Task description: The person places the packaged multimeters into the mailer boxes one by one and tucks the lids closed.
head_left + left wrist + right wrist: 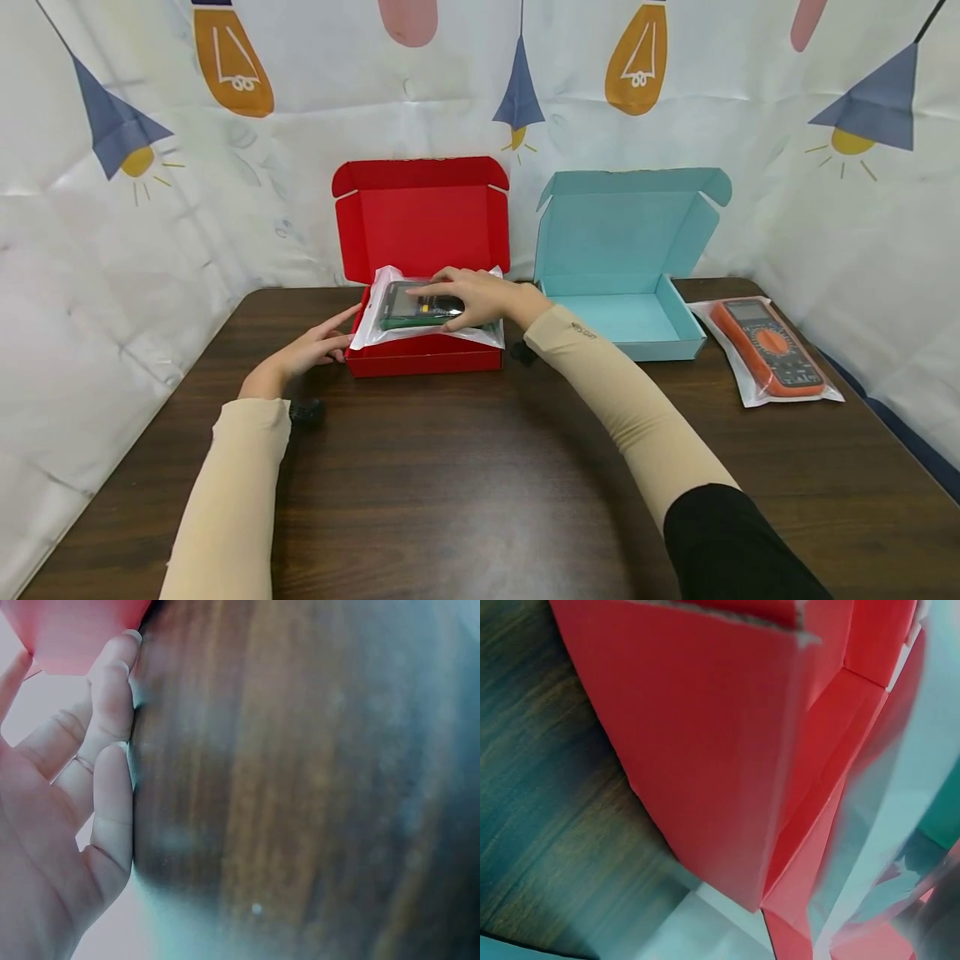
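Observation:
A red cardboard box [424, 363] stands with its lid raised at the back of the table. At its opening is a green-cased multimeter [405, 305] in a clear and white plastic bag [367, 329], whose left edge overlaps the box's rim. My right hand [480, 296] grips the bagged multimeter from above, thumb on the near side and fingers across the top. Beside the box's left wall, my left hand [311, 350] touches it with its fingers stretched out. The right wrist view shows the box's red wall [682, 735] and part of the bag [885, 802].
To the right stands a light blue box [660, 350] with its lid up. An orange multimeter [772, 342] in a plastic bag lies at the table's right side. A patterned white curtain [450, 100] hangs behind the brown wooden table [450, 483].

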### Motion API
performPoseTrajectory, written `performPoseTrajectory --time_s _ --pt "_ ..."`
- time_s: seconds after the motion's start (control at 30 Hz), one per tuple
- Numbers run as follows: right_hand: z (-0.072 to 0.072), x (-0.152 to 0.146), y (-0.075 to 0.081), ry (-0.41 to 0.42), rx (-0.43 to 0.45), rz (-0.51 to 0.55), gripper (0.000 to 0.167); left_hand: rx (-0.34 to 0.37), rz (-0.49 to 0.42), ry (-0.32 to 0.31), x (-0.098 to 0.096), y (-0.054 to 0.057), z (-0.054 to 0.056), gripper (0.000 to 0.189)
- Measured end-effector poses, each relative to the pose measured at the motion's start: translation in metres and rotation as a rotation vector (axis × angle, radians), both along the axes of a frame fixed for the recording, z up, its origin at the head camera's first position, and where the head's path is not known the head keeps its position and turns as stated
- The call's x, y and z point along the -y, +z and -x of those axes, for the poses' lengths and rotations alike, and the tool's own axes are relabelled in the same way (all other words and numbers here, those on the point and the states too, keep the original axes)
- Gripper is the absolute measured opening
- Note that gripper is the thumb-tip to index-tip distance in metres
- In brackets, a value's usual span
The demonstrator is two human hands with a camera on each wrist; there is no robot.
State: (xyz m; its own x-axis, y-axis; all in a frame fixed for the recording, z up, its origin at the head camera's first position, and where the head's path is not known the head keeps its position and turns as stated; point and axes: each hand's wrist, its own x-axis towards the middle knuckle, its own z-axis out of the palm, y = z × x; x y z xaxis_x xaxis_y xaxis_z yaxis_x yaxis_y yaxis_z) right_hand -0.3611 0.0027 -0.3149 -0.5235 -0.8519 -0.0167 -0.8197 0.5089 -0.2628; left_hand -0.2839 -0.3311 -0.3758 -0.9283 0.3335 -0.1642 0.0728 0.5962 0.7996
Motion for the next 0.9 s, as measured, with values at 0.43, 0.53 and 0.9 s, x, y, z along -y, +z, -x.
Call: performPoseTrajectory --time_s 0.43,0.53,0.9 --pt "0.003 0.008 -0.003 -0.023 -0.047 -0.056 0.087 0.006 0.000 0.016 -0.001 0.000 -0.001 0.078" --pt "0.003 0.010 -0.003 -0.025 -0.040 -0.059 0.088 0.019 -0.012 0.021 -0.001 0.000 -0.001 0.079" --pt "0.002 0.011 -0.008 -0.028 -0.022 -0.090 0.085 0.023 0.004 0.026 -0.001 -0.001 -0.001 0.081"
